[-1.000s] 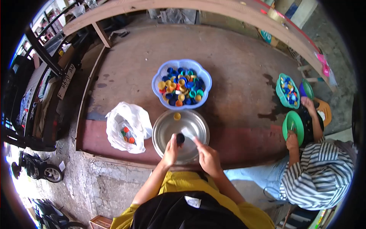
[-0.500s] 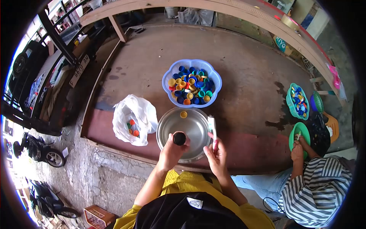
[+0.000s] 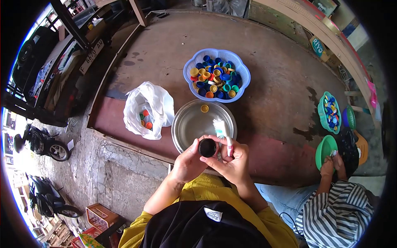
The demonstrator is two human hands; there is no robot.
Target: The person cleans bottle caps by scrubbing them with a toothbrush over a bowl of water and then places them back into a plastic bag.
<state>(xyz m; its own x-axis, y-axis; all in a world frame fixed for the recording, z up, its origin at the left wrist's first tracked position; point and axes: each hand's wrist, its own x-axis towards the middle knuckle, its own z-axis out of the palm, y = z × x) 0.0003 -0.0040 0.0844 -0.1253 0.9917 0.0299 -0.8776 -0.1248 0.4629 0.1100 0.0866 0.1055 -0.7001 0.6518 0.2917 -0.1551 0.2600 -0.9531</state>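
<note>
Over the metal basin (image 3: 178,132) I hold a round black bottle cap (image 3: 207,147), with my left hand (image 3: 185,165) closed on its side. My right hand (image 3: 232,165) is closed around a white and pink toothbrush (image 3: 229,144), bristle end up, and its thumb touches the cap's lower edge. The bristles stand apart from the cap, to its upper right. A yellow cap (image 3: 204,108) lies in the basin near its far side. Beyond the basin, a blue plastic basket (image 3: 190,84) holds many blue, yellow, green and red caps.
A white plastic bag (image 3: 161,97) with several red and green caps stands left of the basin. At right, a co-worker's hands (image 3: 331,165) work by a green bowl (image 3: 324,153); a teal basket (image 3: 321,111) of caps is beyond it. A wooden frame (image 3: 343,53) crosses the table's far right.
My hands have come together, and the right hand has moved left with the toothbrush to meet the black cap. The camera view has shifted slightly.
</note>
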